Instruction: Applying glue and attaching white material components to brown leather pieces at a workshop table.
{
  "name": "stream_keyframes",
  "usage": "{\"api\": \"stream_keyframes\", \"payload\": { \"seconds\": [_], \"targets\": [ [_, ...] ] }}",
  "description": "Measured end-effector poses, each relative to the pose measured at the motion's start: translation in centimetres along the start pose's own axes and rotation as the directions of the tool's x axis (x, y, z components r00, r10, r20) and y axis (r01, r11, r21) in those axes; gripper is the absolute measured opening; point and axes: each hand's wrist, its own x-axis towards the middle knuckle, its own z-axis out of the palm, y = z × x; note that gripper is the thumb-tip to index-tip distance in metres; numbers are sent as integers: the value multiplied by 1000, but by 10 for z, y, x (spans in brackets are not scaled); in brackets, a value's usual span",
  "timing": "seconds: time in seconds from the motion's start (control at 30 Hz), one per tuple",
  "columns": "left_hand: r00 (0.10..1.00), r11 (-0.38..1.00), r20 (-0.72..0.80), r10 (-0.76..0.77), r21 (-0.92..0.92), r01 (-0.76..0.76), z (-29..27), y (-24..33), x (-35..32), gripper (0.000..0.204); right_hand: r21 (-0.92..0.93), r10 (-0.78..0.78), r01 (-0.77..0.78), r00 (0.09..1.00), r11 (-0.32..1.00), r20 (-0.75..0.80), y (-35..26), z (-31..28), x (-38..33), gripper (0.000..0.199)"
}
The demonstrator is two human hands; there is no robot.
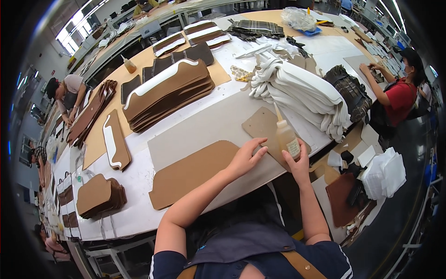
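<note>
My right hand grips a small clear glue bottle with a pointed nozzle, held upright over a small tan cardboard piece. Fingers of my left hand rest flat on the edge of that same piece, beside a long brown leather-like panel lying on a grey sheet. Both forearms come up from the lower edge.
A tall stack of brown panels with white trim sits behind. A pile of white shaped pieces lies to the right. A smaller brown stack is at left. A person in red works at the right; others work at far left.
</note>
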Motion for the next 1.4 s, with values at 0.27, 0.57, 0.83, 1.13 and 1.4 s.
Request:
{"api": "stream_keyframes", "payload": {
  "seconds": [0.27, 0.57, 0.83, 1.13, 1.4],
  "targets": [
    [977, 967, -208, 49, 255, 6, -56, -62, 115, 45, -246, -157, 120, 978, 962, -134, 34, 3, 3, 66],
    [941, 837, -310, 132, 544, 62, -90, -162, 250, 62, -435, -257, 171, 955, 884, -146, 28, 13, 5, 70],
    [966, 711, -240, 100, 697, 100, -98, -165, 258, 11, -416, -219, 137, 963, 899, -155, 27, 8, 6, 68],
    [823, 944, -553, 133, 324, 65, -136, -116, 167, 23, -400, -305, 221, 939, 890, -160, 28, 12, 6, 68],
    [912, 691, -123, -392, -694, 203, -60, -44, 77, 33, -298, -287, 257, 956, 919, -59, -3, 11, -4, 63]
  ]
}}
